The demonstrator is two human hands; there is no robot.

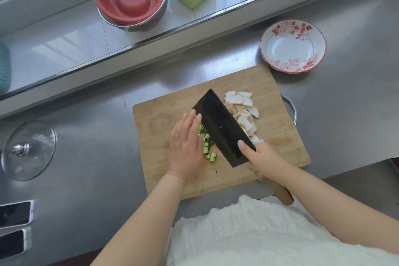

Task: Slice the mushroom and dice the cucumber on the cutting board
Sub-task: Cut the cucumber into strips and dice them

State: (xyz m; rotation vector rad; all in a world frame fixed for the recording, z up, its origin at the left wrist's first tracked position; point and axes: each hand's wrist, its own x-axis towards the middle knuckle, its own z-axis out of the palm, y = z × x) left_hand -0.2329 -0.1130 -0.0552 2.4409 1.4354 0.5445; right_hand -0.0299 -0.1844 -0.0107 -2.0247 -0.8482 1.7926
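While the right hand (pixel 262 158) grips the cleaver (pixel 222 127) by its handle, the flat, open left hand (pixel 185 144) presses diced cucumber (pixel 207 147) against the blade's near face; mushroom slices (pixel 243 112) lie beyond it on the cutting board (pixel 280 136), nearer the right hand.

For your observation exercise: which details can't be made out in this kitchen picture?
Head view:
- Some cucumber cubes lie hidden under the left hand and cleaver.
- Mushroom slices lie partly behind the blade.
- The right hand covers the cleaver handle's grip.
- Phones are cut off by the left edge.
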